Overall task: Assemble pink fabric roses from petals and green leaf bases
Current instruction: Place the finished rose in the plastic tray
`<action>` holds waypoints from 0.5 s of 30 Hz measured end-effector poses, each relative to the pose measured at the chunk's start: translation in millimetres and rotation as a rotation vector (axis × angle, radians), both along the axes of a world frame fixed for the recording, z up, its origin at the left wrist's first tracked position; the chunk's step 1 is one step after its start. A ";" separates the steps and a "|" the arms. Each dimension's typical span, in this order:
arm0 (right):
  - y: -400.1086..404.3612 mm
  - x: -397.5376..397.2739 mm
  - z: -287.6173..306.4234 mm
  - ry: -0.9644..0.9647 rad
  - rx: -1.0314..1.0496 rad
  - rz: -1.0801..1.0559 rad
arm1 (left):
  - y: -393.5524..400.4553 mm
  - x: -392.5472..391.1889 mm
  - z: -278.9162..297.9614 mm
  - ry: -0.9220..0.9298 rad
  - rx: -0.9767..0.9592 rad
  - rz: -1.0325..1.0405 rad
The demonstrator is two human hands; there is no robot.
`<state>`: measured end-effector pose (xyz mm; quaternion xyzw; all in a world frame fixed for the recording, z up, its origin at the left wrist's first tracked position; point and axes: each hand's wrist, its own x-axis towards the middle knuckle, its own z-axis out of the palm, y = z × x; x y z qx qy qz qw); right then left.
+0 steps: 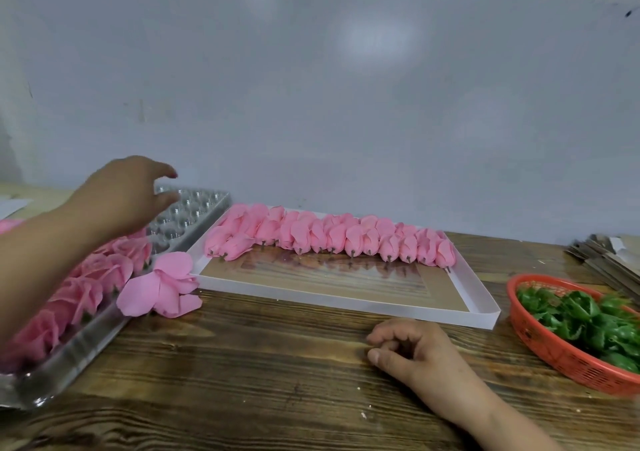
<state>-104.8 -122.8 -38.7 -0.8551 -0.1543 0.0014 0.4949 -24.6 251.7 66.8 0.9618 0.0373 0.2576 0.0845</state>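
Two hands, and neither has hold of anything: my left hand (pixel 128 194) is stretched out over the clear plastic tray (pixel 194 208) on the left, fingers loose and spread, while my right hand (pixel 412 350) rests on the tabletop (pixel 277 364) with its fingers lightly curled on nothing, an idle grip. Finished roses (pixel 104 270) fill the near wells of that tray below my left forearm; the far wells beneath my fingers look vacant. A loose pink bloom (pixel 162 288) lies on the wood just beside the tray's right edge, nearer my left hand than my right, and slightly toward me from it. The row of rolled petal buds (pixel 329 237) runs left to right along the far side of the white shallow box (pixel 346 307), stems pointing toward me, straight ahead of my right hand. The green leaf bases (pixel 581 315) sit heaped in the red basket (pixel 540 343), off to my right hand's right and close by. I judge the next rose starts with my right reaching for a bud or a base, since both lie on its side.
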 end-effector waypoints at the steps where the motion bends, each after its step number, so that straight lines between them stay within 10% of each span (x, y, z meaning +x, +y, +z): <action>1: 0.1 -0.2 0.3 0.001 -0.001 0.001 | -14.6 -7.0 3.1 0.006 -0.014 -0.039; 15: 0.4 -2.1 2.8 -0.003 -0.013 -0.009 | -103.2 20.9 -16.9 0.095 -0.247 -0.133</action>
